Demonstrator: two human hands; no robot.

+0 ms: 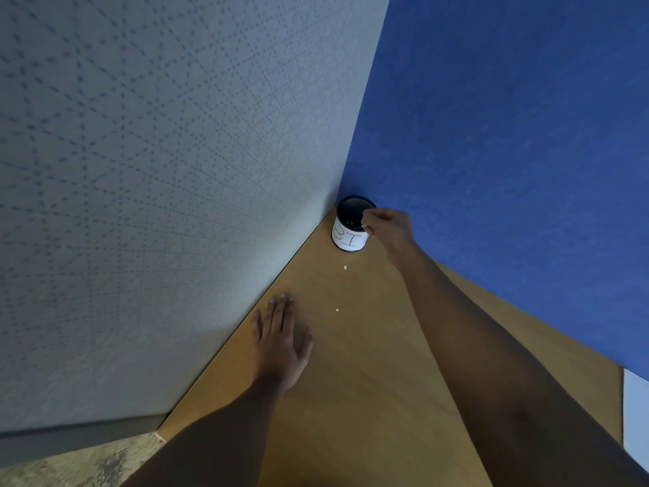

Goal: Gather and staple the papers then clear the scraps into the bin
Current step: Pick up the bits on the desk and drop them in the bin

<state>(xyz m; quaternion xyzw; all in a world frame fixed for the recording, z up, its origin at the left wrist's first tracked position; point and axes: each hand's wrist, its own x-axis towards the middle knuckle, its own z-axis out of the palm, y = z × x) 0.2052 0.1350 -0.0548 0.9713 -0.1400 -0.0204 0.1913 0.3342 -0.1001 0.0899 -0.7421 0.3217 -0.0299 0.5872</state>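
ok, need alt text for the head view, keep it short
The right hand is at the rim of a small black mesh bin in the corner of a wooden desk, fingers bunched; whether it holds a scrap is unclear. The left hand lies flat on the desk, with two white scraps lying nearby.

grey wall [158, 188] and blue wall [509, 135] close in behind the bin [346, 239], so approach lies across the desk [368, 381].
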